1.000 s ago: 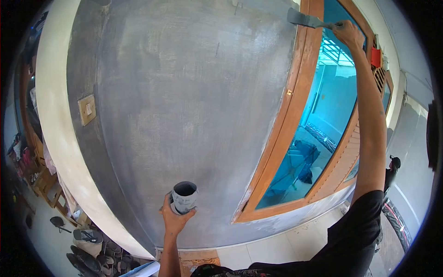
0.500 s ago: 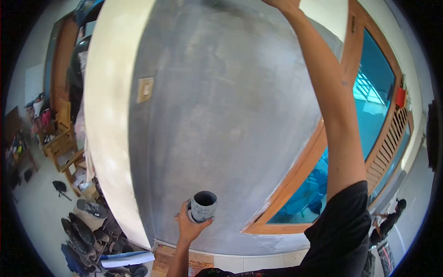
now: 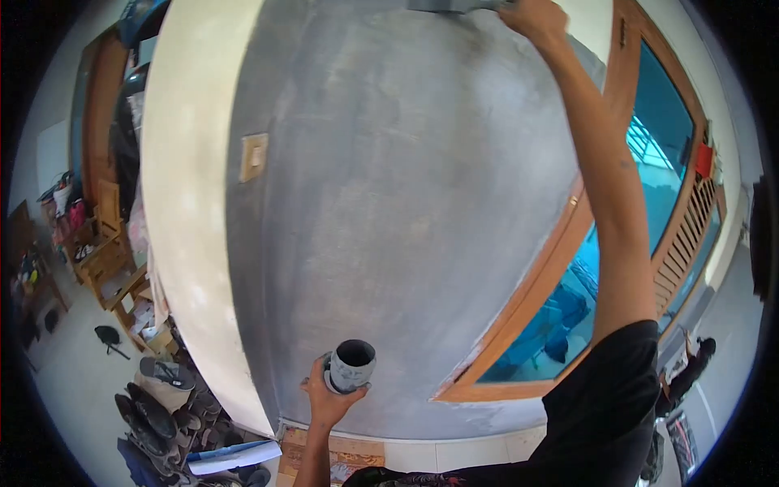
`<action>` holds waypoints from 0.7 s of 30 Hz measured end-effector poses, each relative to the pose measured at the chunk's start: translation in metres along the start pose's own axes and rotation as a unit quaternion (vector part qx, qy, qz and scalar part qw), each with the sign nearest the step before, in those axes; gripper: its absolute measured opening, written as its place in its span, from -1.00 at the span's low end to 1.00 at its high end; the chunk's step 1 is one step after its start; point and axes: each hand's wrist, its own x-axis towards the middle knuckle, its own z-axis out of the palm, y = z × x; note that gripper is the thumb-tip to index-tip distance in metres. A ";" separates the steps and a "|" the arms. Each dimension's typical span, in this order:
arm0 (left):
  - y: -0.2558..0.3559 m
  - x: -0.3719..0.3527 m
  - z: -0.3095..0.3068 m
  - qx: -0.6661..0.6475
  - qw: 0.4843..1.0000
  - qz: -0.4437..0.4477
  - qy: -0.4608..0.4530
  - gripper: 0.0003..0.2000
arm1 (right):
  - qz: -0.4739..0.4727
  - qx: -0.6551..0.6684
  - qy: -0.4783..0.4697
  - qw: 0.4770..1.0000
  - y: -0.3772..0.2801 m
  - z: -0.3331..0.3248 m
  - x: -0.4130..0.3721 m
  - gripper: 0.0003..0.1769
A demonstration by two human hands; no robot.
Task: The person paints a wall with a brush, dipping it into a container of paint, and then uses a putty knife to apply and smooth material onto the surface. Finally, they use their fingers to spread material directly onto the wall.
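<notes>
My left hand is wrapped round a grey-smeared cup, held upright low in front of the wall. The cup's inside looks dark, and its contents cannot be made out. High up at the top edge, my right hand grips a wide, flat paintbrush, partly cut off by the frame. It lies against the grey wall, where a darker wet-looking patch shows beneath it.
A light switch sits on the wall's left part, beside a cream column. At right is a wood-framed window with blue glass. Shoes and a folded paper sheet lie lower left, near a wooden chair.
My right hand has come down and slightly right, bringing the paintbrush into view at the top. The cup in my left hand has shifted only slightly.
</notes>
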 end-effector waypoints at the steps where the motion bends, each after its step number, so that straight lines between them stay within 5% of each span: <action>1: 0.000 0.007 0.005 -0.057 0.998 0.004 -0.012 -0.13 | -0.027 -0.055 0.039 0.997 0.049 0.016 0.012 -0.49; 4: 0.003 0.017 0.021 -0.118 0.992 0.012 -0.042 -0.15 | -0.066 -0.128 0.092 0.985 0.175 0.022 0.001 -0.42; 6: 0.007 0.020 0.029 -0.121 0.991 0.017 -0.057 -0.16 | -0.004 -0.178 0.078 0.981 0.239 0.018 -0.015 -0.43; 13: -0.001 0.020 0.047 -0.122 0.989 0.013 -0.084 -0.13 | 0.062 -0.263 0.049 0.961 0.334 -0.033 -0.055 -0.42; 16: -0.002 0.020 0.049 -0.128 0.988 0.014 -0.080 -0.13 | 0.014 -0.186 0.105 0.977 0.302 -0.043 -0.044 -0.34; 21: 0.015 0.015 0.032 -0.144 0.988 0.024 -0.041 -0.14 | -0.144 0.001 0.192 0.971 0.128 -0.001 -0.006 -0.37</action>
